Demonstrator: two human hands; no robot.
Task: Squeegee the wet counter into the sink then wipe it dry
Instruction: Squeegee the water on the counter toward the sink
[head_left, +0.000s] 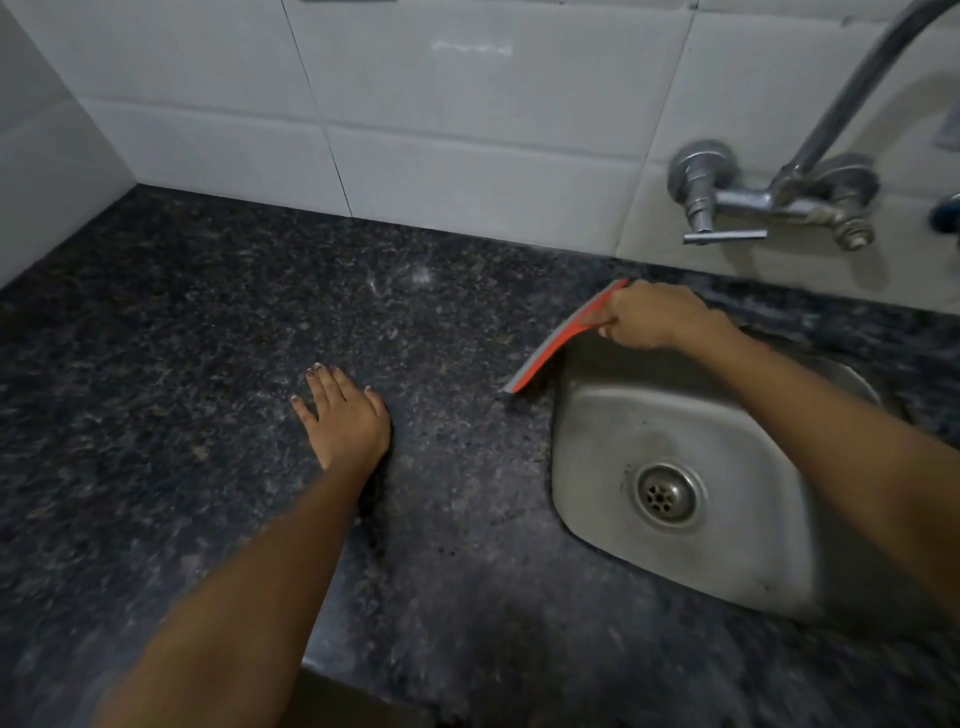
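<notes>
— What did the place look like?

— A dark speckled stone counter (208, 322) ran into a corner of white wall tiles (415, 104). It looked faintly sheened, though the blur made it hard to say how wet it was.

— And what was on it, counted?

— One steel sink (753, 566) set into the counter at right, one drain (667, 494) in its floor, one tap (769, 200) on the far wall above it, and one red squeegee (558, 340).

— Anything in the sink?

— Only the drain showed in the basin.

— The hands?

— The left hand (345, 418) lay flat on the counter, fingers spread, holding nothing. The right hand (652, 314) was closed around the squeegee's far end, its grey blade down on the counter just left of the sink's far-left rim.
</notes>
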